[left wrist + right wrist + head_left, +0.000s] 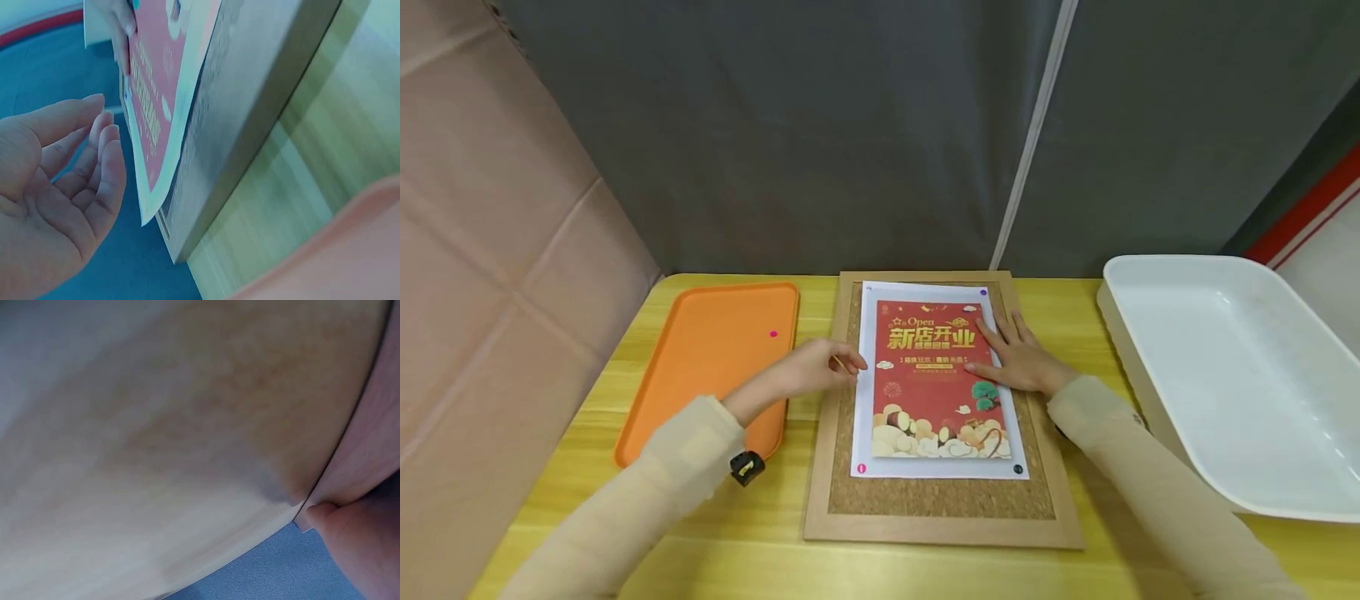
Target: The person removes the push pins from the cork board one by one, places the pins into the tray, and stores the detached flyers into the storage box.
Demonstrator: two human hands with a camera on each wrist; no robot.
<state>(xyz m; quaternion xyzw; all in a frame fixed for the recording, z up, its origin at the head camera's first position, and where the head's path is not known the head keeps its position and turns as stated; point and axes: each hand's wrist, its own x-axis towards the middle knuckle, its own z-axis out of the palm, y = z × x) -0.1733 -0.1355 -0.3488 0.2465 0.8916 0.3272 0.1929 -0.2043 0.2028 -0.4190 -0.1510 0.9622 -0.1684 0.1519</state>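
A red poster with gold lettering on white paper (940, 392) lies on a wood-framed cork board (940, 504). Round pins sit at three of its corners: purple (983, 292), pink (861, 468) and black (1018, 469). The left wrist view shows the remaining corner standing slightly off the cork. My right hand (1022, 360) rests on the paper's right side and the frame, fingers spread. By the left edge hovers my left hand (820, 367), fingers loosely bent, thumb close to the fingertips; I see nothing held there. The right wrist view shows only part of the right hand (356, 544).
An orange tray (715, 358) stands left of the board, with one pink pin (773, 334) on it. To the right is a large white basin (1150, 375). A grey curtain (812, 150) hangs behind the yellow wooden table (737, 558).
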